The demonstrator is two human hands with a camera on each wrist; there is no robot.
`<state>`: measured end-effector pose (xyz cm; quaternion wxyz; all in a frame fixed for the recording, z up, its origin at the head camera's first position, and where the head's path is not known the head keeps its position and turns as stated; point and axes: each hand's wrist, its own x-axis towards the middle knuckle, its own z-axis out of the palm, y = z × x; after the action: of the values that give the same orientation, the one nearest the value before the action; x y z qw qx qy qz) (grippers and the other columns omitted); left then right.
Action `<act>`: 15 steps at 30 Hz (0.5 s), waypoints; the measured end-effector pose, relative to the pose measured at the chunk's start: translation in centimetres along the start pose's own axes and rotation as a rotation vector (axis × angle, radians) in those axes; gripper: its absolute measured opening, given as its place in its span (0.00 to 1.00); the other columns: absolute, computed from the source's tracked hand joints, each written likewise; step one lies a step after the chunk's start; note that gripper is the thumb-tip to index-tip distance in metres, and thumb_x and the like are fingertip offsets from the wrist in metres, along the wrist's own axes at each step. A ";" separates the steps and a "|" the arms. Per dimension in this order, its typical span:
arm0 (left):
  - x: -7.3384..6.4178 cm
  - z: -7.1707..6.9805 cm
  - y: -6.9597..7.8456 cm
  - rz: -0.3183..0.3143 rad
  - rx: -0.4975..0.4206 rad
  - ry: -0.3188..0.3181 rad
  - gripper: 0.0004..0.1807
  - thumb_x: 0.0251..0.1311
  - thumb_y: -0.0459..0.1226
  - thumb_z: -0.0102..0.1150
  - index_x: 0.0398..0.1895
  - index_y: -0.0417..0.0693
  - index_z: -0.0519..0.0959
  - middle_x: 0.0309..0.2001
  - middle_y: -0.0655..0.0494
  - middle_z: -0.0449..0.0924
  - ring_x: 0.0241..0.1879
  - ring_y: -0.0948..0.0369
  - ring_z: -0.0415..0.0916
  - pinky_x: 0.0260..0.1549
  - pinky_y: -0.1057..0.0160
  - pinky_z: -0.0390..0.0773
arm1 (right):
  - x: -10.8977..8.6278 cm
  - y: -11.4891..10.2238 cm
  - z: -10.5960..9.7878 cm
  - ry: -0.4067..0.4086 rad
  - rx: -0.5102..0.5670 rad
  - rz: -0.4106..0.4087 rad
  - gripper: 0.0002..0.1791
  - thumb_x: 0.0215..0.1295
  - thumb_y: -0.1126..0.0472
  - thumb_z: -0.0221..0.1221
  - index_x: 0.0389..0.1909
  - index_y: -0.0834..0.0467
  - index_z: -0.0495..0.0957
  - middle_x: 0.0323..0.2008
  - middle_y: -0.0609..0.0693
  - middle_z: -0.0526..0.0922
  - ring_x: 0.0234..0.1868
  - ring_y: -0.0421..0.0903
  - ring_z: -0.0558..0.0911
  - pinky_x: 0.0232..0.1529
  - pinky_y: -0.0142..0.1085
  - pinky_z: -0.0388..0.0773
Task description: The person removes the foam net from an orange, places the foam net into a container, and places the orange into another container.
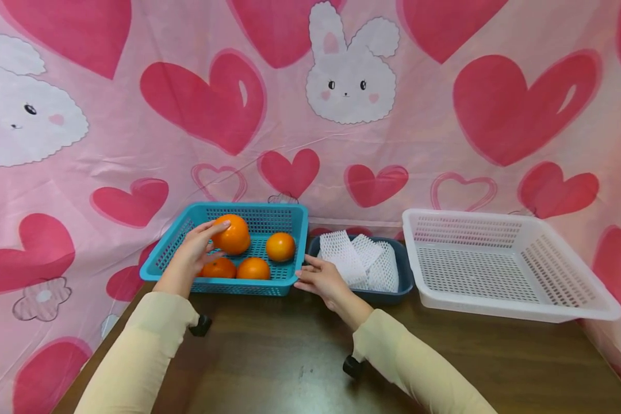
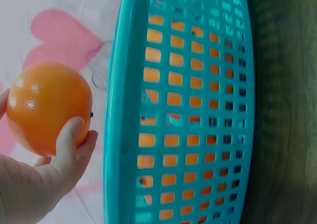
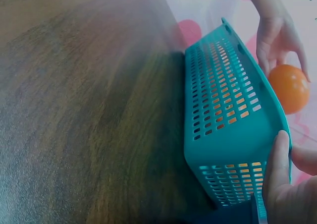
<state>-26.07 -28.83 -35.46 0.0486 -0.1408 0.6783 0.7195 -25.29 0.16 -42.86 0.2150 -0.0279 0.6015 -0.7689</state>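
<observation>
My left hand (image 1: 187, 253) holds a large, smooth orange (image 1: 233, 234) above the teal basket (image 1: 186, 213), thumb and fingers around its sides. In the left wrist view the held orange (image 2: 49, 107) shows a small dark spot on its side. Three more oranges lie in the basket: one orange (image 1: 280, 247) to the right, another orange (image 1: 253, 268) near the front wall, and a third orange (image 1: 219, 268) partly behind my left hand. My right hand (image 1: 327, 282) pinches the rim at the basket's front right corner, fingertips on both sides of it in the right wrist view.
A dark blue tray (image 1: 406, 270) right of the teal basket holds several white foam net sleeves (image 1: 362, 259). Farther right stands a white plastic basket (image 1: 497, 310). All rest on a dark wooden table (image 1: 269, 351), with a pink heart-patterned cloth (image 1: 290, 132) hanging behind.
</observation>
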 end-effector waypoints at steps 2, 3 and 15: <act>0.3 -0.4 0.0 -0.016 -0.031 0.042 0.47 0.71 0.52 0.60 0.84 0.51 0.46 0.81 0.47 0.47 0.57 0.57 0.70 0.55 0.60 0.79 | 0.0 0.0 0.1 0.002 -0.001 0.005 0.32 0.75 0.72 0.55 0.76 0.69 0.58 0.62 0.71 0.72 0.41 0.44 0.85 0.49 0.40 0.83; 0.4 -0.6 -0.1 -0.021 -0.047 0.061 0.48 0.70 0.52 0.60 0.84 0.51 0.46 0.81 0.47 0.47 0.54 0.58 0.71 0.52 0.63 0.81 | -0.1 0.0 0.1 0.004 -0.002 0.008 0.32 0.75 0.72 0.55 0.76 0.68 0.58 0.62 0.71 0.73 0.41 0.44 0.85 0.49 0.40 0.83; 2.3 -0.6 -1.7 0.087 -0.023 0.329 0.44 0.69 0.51 0.62 0.82 0.48 0.53 0.79 0.47 0.50 0.73 0.50 0.61 0.66 0.49 0.69 | -0.1 0.3 0.0 0.009 0.009 0.002 0.32 0.75 0.72 0.56 0.76 0.67 0.60 0.53 0.65 0.78 0.38 0.43 0.86 0.47 0.39 0.83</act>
<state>-27.74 -29.61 -37.75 -0.0957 -0.2277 0.6742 0.6960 -25.09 0.14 -43.07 0.2132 -0.0228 0.5988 -0.7716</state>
